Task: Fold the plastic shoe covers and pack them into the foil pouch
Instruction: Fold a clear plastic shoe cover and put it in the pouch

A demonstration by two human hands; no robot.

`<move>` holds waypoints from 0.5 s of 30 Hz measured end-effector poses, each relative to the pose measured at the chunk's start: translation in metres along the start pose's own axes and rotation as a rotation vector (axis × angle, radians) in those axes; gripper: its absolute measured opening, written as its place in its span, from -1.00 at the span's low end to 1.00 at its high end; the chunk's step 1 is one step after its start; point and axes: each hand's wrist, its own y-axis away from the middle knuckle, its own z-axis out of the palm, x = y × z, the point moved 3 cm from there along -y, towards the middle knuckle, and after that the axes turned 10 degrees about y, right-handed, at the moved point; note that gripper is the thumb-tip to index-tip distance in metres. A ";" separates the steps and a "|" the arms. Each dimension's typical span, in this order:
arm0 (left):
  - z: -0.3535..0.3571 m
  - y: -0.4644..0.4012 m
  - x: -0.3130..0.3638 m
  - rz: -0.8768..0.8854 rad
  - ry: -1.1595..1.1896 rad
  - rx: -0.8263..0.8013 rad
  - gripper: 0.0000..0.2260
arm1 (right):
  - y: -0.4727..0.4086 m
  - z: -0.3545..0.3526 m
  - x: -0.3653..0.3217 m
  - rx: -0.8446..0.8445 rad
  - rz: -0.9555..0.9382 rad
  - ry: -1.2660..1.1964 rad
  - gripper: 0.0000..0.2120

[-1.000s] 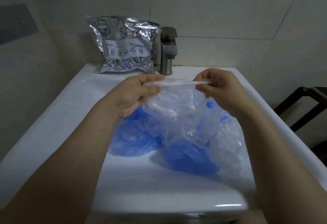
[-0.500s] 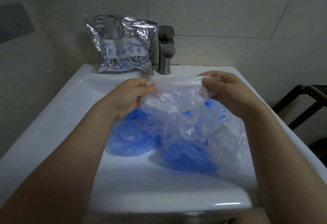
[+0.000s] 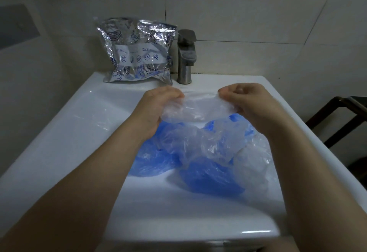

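A person stands at a white sink [image 3: 65, 132], both bare forearms reaching forward over the basin. Between the hands hangs a clear cover [image 3: 195, 109], a thin, crinkled sheet of see-through plastic, held up above the basin. The left hand [image 3: 156, 106] grips its left end, fingers curled round the bunched plastic. The right hand [image 3: 248, 104] pinches its right end, fingertips and thumb closed on the top edge. The top edge runs nearly straight from one hand to the other, and the rest sags below in soft folds.

Under the held cover, a loose pile [image 3: 200, 156] of more shoe covers lies in the basin. Some are blue, some clear, and they overlap, with clear ones draped across the blue. The pile sits toward the right side of the basin, partly beneath the right forearm. How many covers it holds cannot be told.

At the back of the sink, on the rim against the tiled wall [image 3: 248, 13], a silver pouch [image 3: 137, 51] stands upright and puffed. It has a pale label band with the word "Date" and small round icons, and blue line drawings of seafood. It is well apart from the hands. Just to its right stands a steel tap [image 3: 185, 57].

At the far right edge, part of a dark wooden frame [image 3: 341, 116] shows beside the sink.
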 end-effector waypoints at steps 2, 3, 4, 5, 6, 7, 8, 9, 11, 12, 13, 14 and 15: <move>0.001 0.000 -0.002 0.011 -0.056 0.007 -0.84 | 0.000 0.000 -0.001 0.005 -0.026 0.105 -0.90; 0.002 0.000 -0.003 0.011 -0.061 -0.006 -0.85 | -0.001 0.000 -0.002 0.027 -0.035 0.144 -0.87; 0.002 0.000 -0.002 0.004 -0.048 -0.025 -0.82 | -0.002 -0.001 -0.002 0.044 -0.041 0.167 -0.86; 0.002 0.000 -0.002 -0.002 -0.031 -0.046 -0.77 | -0.002 -0.001 -0.003 0.052 -0.045 0.176 -0.85; 0.002 0.000 -0.001 -0.003 -0.020 -0.070 -0.73 | -0.003 -0.002 -0.003 0.054 -0.048 0.186 -0.85; 0.001 0.000 -0.001 0.003 -0.031 -0.086 -0.70 | -0.003 -0.003 -0.002 0.055 -0.055 0.207 -0.85; 0.001 0.000 -0.001 0.012 -0.069 -0.089 -0.68 | -0.003 -0.003 -0.002 0.058 -0.065 0.243 -0.84; 0.000 0.000 -0.001 0.028 -0.129 -0.079 -0.68 | -0.003 -0.004 -0.001 0.064 -0.079 0.288 -0.85; 0.000 -0.001 -0.002 0.082 -0.261 -0.038 -0.72 | -0.003 -0.004 -0.002 0.088 -0.108 0.390 -0.91; 0.000 -0.001 -0.003 0.113 -0.306 -0.007 -0.76 | -0.003 -0.003 -0.003 0.103 -0.123 0.438 -0.95; 0.000 -0.001 -0.002 0.139 -0.335 0.025 -0.79 | -0.004 -0.002 -0.003 0.119 -0.137 0.475 -0.98; 0.000 -0.002 -0.001 0.156 -0.351 0.044 -0.82 | -0.004 -0.002 -0.003 0.132 -0.143 0.494 -0.94; -0.001 -0.002 0.000 0.170 -0.361 0.041 -0.83 | -0.005 -0.002 -0.002 0.134 -0.136 0.478 -0.91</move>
